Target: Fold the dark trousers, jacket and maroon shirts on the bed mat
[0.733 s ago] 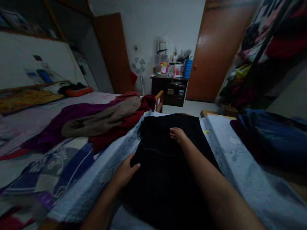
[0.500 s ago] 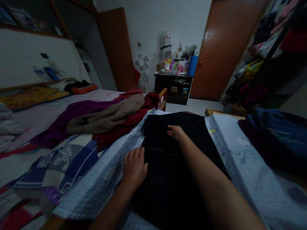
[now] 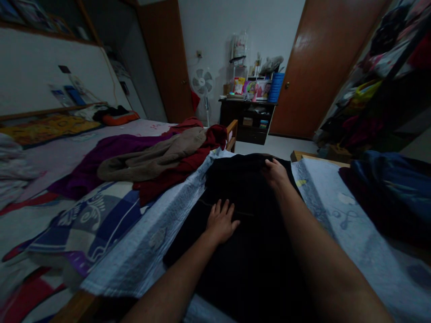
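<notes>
A black garment (image 3: 249,251) lies spread over a pale blue patterned cloth (image 3: 134,251) in front of me. My left hand (image 3: 222,222) rests flat on its middle, fingers apart, beside a thin light line across the fabric. Further up, near the garment's far right corner, my right hand (image 3: 276,174) has thumb and fingers closed on the black fabric. The far part of the garment looks bunched, and its dark folds are hard to make out.
Purple, grey-brown (image 3: 158,157) and dark red clothes lie on a bed at the left, near a blue checked cloth (image 3: 97,215). Folded jeans (image 3: 393,184) lie at the right. A fan (image 3: 203,83) and a dark cabinet (image 3: 247,121) stand at the back.
My left hand has moved right from the garment's left edge onto its middle. My right hand has moved further away and right, and now grips the fabric. The far part is more bunched.
</notes>
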### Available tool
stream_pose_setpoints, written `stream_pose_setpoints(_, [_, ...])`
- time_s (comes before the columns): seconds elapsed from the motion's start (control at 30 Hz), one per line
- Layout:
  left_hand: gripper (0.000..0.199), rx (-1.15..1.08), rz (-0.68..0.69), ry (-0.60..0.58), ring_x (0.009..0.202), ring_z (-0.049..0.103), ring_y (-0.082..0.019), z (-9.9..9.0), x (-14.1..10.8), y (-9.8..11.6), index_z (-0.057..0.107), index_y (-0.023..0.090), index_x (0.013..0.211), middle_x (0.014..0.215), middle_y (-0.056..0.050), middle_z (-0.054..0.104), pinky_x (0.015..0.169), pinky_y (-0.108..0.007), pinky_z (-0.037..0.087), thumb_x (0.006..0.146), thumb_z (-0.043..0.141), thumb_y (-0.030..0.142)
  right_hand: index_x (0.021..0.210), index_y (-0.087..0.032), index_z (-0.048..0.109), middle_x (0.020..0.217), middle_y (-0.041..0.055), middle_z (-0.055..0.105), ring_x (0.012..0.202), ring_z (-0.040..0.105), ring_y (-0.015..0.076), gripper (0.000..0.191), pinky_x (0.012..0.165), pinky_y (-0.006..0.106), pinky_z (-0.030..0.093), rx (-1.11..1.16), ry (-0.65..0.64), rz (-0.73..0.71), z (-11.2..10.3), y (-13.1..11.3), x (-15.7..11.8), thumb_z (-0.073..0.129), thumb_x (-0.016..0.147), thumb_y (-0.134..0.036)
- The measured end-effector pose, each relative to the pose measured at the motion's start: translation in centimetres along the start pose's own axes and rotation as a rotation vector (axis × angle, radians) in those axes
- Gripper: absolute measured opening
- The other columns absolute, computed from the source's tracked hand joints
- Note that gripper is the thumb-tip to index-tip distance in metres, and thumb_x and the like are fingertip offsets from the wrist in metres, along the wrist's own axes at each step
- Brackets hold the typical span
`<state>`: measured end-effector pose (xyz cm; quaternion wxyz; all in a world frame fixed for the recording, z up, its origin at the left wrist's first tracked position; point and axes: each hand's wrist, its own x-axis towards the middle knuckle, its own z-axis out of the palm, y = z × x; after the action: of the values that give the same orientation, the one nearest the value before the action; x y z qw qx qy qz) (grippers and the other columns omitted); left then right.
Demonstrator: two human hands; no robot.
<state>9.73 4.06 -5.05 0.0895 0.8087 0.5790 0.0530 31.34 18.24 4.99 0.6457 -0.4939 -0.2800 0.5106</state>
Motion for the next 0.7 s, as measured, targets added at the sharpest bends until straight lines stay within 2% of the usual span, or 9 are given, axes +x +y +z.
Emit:
stream_pose_setpoints(0.07, [0.070, 0.003, -0.001, 0.002, 0.144, 0.014, -0.036, 0.1, -0.1, 0.1, 0.034, 0.021, 0.147, 0.156, -0.009, 0.027, 0.115, -0.051, 0.014, 0.090, 0.036, 0.060, 0.099, -0.025, 0.056, 0.076, -0.0060, 0.058, 0.058, 0.056, 0.0066, 0.021, 0.055, 0.019, 0.052, 0.035, 0.066, -0.018, -2.5, -0.3, 0.2, 0.058, 0.080, -0.015])
stream_pose_setpoints(0.17, [0.068, -0.005, -0.010, 0.004, 0.144, 0.015, -0.035, 0.0, -0.1, 0.3, 0.036, 0.021, 0.146, 0.156, -0.009, 0.028, 0.115, -0.051, 0.015, 0.090, 0.039, 0.059, 0.102, -0.029, 0.052, 0.078, -0.0082, 0.059, 0.059, 0.057, 0.0062, 0.024, 0.061, 0.023, 0.055, 0.046, 0.215, 0.053, -6.0, 0.1, 0.1, 0.056, 0.082, -0.016])
stream_pose_setpoints(0.3, [0.060, -0.039, -0.001, 0.003, 0.140, 0.029, -0.034, -1.2, -0.5, 0.1, 0.044, 0.020, 0.140, 0.150, -0.011, 0.039, 0.113, -0.049, 0.024, 0.088, 0.050, 0.048, 0.102, -0.029, 0.050, 0.077, -0.0083, 0.059, 0.058, 0.057, 0.0071, 0.025, 0.060, 0.026, 0.055, 0.004, 0.259, 0.133, -8.7, 1.6, -1.1, 0.056, 0.082, -0.014])
stream_pose_setpoints(0.4, [0.048, -0.024, -0.019, 0.138, 0.136, 0.036, -0.028, -2.9, -1.8, -1.1, 0.050, 0.019, 0.133, 0.142, -0.010, 0.049, 0.113, -0.046, 0.025, 0.088, 0.051, 0.036, 0.105, -0.029, 0.049, 0.077, -0.0067, 0.059, 0.058, 0.058, 0.0083, 0.030, 0.059, 0.026, 0.056, -0.040, 0.268, 0.154, -9.6, 2.5, -1.8, 0.057, 0.080, -0.013])
stream_pose_setpoints(0.5, [0.049, 0.057, -0.131, 0.258, 0.137, 0.034, -0.029, -4.5, -3.7, -3.2, 0.048, 0.017, 0.134, 0.143, -0.012, 0.046, 0.112, -0.045, 0.025, 0.086, 0.053, 0.030, 0.108, -0.028, 0.052, 0.078, -0.0045, 0.060, 0.061, 0.059, 0.0101, 0.034, 0.061, 0.027, 0.056, -0.102, 0.260, 0.136, -9.9, 2.8, -2.0, 0.060, 0.078, -0.014])
stream_pose_setpoints(0.6, [0.060, 0.059, -0.235, 0.178, 0.127, 0.047, -0.027, -5.7, -5.6, -5.2, 0.036, 0.012, 0.140, 0.141, -0.017, 0.046, 0.104, -0.038, 0.038, 0.085, 0.054, 0.026, 0.107, -0.027, 0.055, 0.083, -0.0028, 0.062, 0.072, 0.061, 0.0116, 0.034, 0.066, 0.025, 0.055, -0.181, 0.270, 0.058, -9.8, 2.6, -1.8, 0.063, 0.075, -0.018])
stream_pose_setpoints(0.7, [0.064, 0.034, -0.333, 0.063, 0.115, 0.058, -0.027, -6.5, -6.8, -6.2, 0.030, 0.012, 0.142, 0.129, -0.017, 0.057, 0.092, -0.034, 0.045, 0.086, 0.055, 0.027, 0.098, -0.023, 0.059, 0.090, -0.0013, 0.062, 0.085, 0.060, 0.0132, 0.027, 0.071, 0.022, 0.054, -0.262, 0.258, -0.065, -9.6, 2.5, -1.8, 0.065, 0.072, -0.022])
